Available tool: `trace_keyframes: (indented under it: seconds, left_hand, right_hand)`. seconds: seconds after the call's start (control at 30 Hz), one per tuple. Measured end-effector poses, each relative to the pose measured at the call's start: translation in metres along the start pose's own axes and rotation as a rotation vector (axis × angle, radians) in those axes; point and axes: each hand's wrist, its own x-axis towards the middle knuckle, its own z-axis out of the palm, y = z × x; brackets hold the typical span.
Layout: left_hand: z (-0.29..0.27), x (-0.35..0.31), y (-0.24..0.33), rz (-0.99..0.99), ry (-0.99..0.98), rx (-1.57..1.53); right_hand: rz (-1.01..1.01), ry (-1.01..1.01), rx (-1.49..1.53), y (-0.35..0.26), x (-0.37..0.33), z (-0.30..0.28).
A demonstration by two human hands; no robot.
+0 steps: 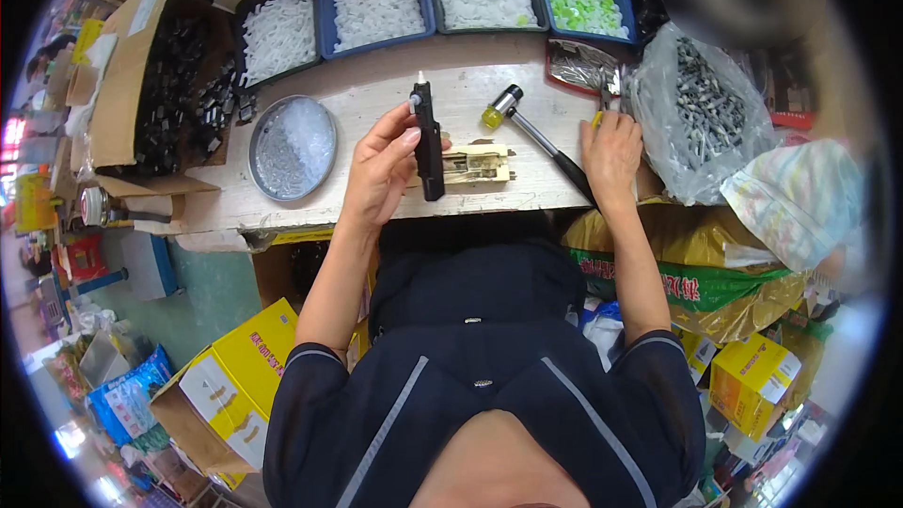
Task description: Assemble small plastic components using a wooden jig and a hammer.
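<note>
My left hand (380,167) is closed round a slim black plastic part (429,146), held upright over the table's front edge. A white tip sticks out of its top end. Behind it, a cream-coloured block fixture (484,166) with metal fittings lies on the table, partly covered by the part and my fingers. At the right, my right hand (613,152) is closed on a tool that looks like pliers (606,94), with dark jaws and a bit of yellow handle showing; the rest is under my fingers. A small mallet (538,129) with a yellow-and-black head lies between my hands.
A round metal dish (293,182) holds small clear pieces. Blue trays (329,14) of white and green parts line the back. Left stands a cardboard box (132,66) of black parts. Right are a red-rimmed tray (585,86), a plastic bag (701,155) of metal pieces and a cloth (800,202).
</note>
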Motion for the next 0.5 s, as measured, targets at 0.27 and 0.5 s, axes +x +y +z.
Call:
trace_keyframes:
  seconds: [0.27,0.5]
  left_hand:
    - [0.001,-0.017,-0.013,-0.027,-0.004,0.12]
    - [0.002,-0.031,-0.019,0.047,0.072,0.375]
  right_hand:
    - [-0.056,0.01,0.615,-0.005,0.007,-0.023]
    - [-0.395,-0.422,1.018,-0.068,-0.017,-0.076]
